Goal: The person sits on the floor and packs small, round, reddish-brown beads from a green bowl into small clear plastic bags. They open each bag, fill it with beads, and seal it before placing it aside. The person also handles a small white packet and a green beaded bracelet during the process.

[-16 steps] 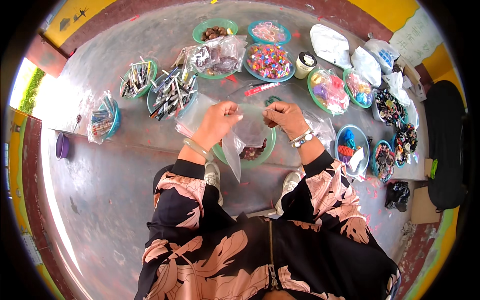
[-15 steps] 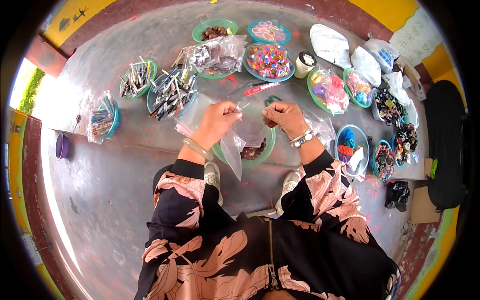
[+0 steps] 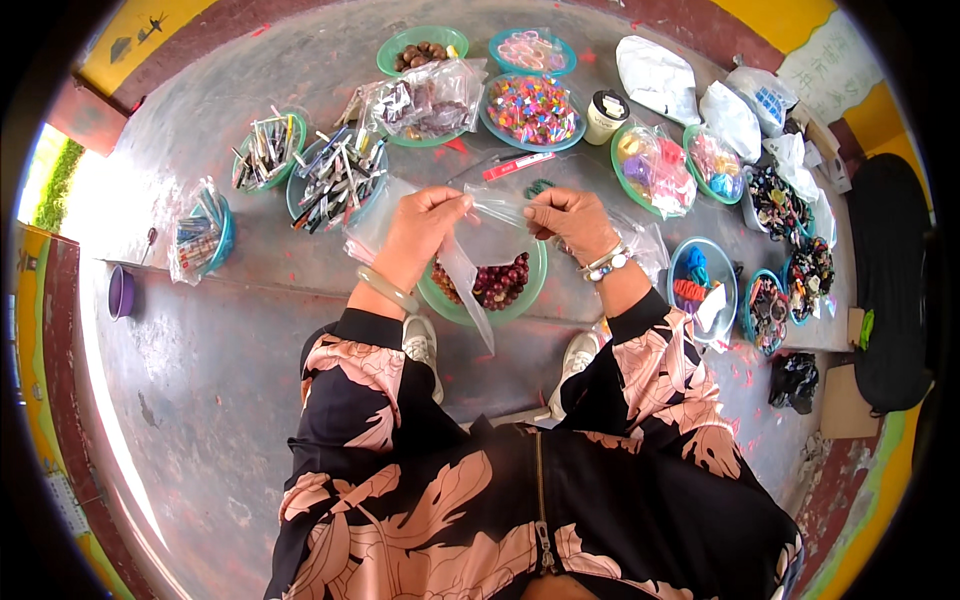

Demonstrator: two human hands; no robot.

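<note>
Both hands (image 3: 418, 228), slightly apart, pinch a transparent, colourless plastic bag (image 3: 498, 207), creased and glossy between them.

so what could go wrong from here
The thin clear bag stretched between the left hand and right hand might tear or slip. The bowl looks close to the shoes, so a step could perhaps knock it. If it tipped, its loose beads might scatter.

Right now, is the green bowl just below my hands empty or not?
Not empty: dark red bead-like pieces show inside the green bowl, partly behind hanging translucent plastic.
</note>
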